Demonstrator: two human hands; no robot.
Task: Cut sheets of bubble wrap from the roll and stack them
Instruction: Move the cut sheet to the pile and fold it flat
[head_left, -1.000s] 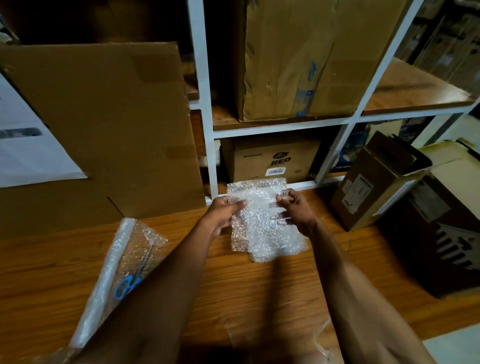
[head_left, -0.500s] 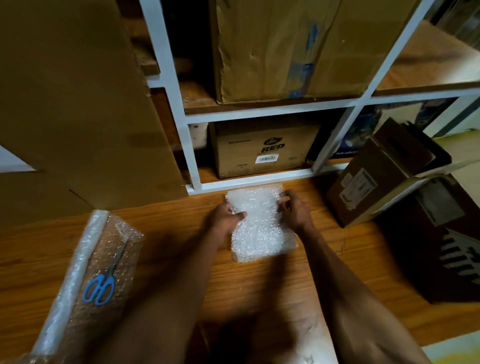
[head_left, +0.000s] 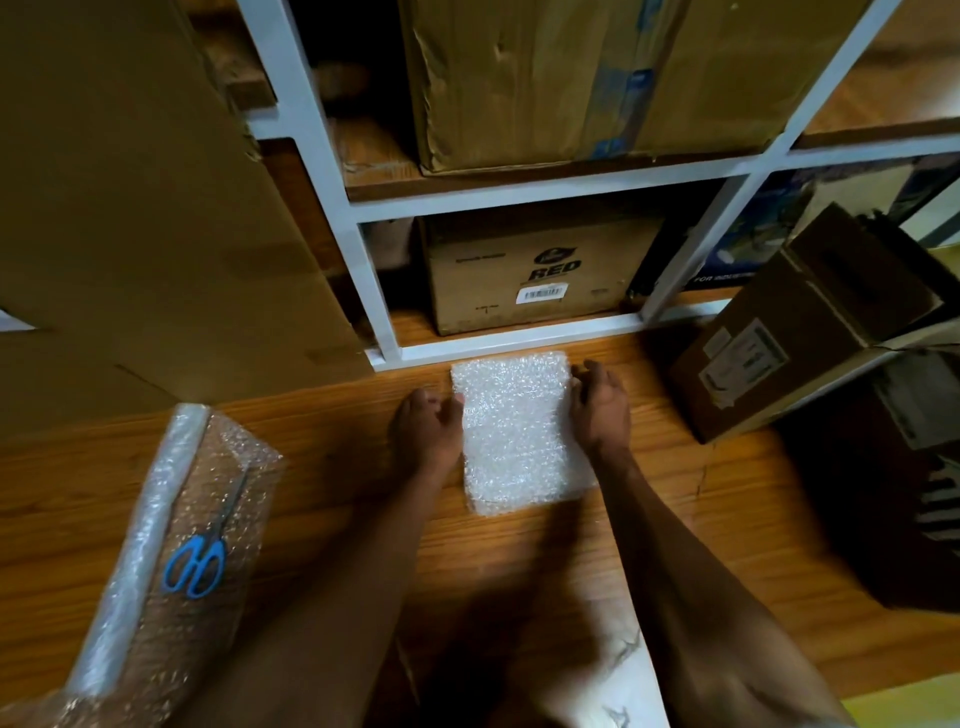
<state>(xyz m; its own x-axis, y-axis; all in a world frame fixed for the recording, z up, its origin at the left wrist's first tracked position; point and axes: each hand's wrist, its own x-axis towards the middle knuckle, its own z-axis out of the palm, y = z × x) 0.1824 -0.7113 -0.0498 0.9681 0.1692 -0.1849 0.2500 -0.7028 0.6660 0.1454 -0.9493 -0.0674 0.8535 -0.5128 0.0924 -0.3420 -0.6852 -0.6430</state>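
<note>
Where white shelving (head_left: 363, 249) meets the wooden table (head_left: 519, 561), both hands' fingers, seemingly relaxed, flank stacked sheets (head_left: 519, 431).

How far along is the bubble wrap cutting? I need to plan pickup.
Done: cut sheets lie in a stack on the table. In hand: both hands, left and right, flank the stack's sides. Left: the roll has wrap remaining, scissors idle on it.
</note>
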